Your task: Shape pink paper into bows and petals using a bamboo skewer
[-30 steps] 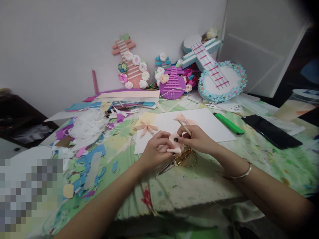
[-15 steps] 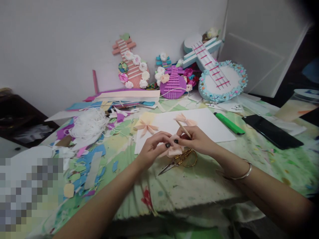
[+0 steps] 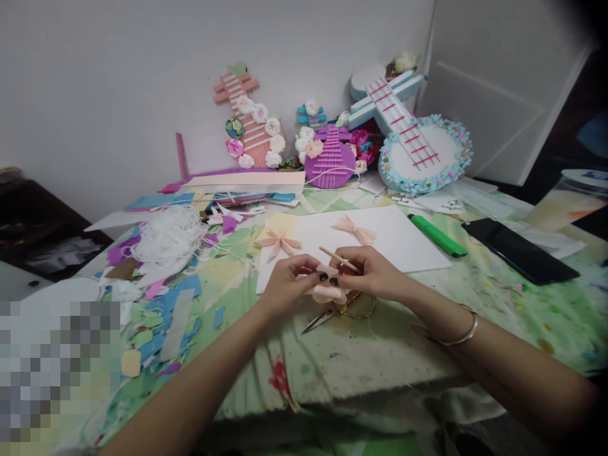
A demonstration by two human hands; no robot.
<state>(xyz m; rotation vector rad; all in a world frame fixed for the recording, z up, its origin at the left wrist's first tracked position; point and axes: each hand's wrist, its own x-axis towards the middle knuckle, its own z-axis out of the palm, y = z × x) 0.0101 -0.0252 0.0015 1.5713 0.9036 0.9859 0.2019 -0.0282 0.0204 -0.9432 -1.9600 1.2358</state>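
My left hand (image 3: pixel 292 284) pinches a pale pink paper flower (image 3: pixel 329 292) from the left. On its other side my right hand (image 3: pixel 368 271) grips the same flower between thumb and finger, with a thin wooden stick (image 3: pixel 338 258) also held in it, pointing up and left. Both thumbs meet at the flower's middle. Gold-handled scissors (image 3: pixel 317 322) lie just below the hands, their handles partly hidden. Behind them, a white sheet (image 3: pixel 399 244) bears a peach paper piece (image 3: pixel 354 229); another peach piece (image 3: pixel 279 243) rests at its left edge.
A green marker (image 3: pixel 437 235) and black phone (image 3: pixel 519 251) lie right. White string (image 3: pixel 168 235) and paper scraps (image 3: pixel 178 323) cover the left. Decorated paper instruments (image 3: pixel 330 158) stand against the wall. A plastic cup (image 3: pixel 565 199) is far right.
The stick has tilted from steep to flatter, its tip moving left and down. My thumbs have come closer together on the flower, which has turned slightly.
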